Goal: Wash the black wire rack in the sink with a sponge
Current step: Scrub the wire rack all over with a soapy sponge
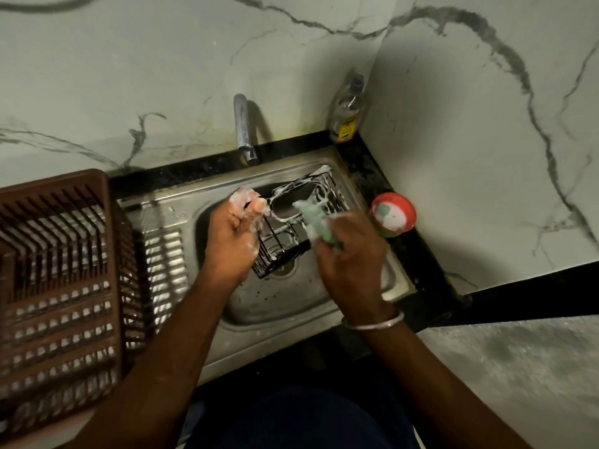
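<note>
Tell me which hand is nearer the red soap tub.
Right. The right hand, gripping the sponge, is just left of the red soap tub; the left hand holds the rack's far side.

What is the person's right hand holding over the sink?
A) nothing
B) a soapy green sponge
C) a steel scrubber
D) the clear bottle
B: the right hand grips a foamy green sponge against the black wire rack, which the left hand steadies.
</note>
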